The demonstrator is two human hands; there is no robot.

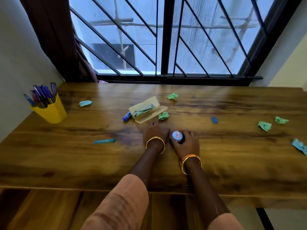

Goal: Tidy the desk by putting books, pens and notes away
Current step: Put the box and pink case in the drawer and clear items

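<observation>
Head view: right hand [186, 143] curls fingers [191, 134] round small blue-capped bottle [177, 136], upright on wooden desk [66, 155]. Left hand [155, 131] rests flat just beside bottle, fingers together, extended. Just beyond left fingertips: open clear case [147, 109] with folded paper inside, green crumpled note [163, 115], blue marker [126, 116]. Far left of fingers: yellow cup [50, 111] with pens [42, 95]. Teal pen [104, 141] left of left hand.
</observation>
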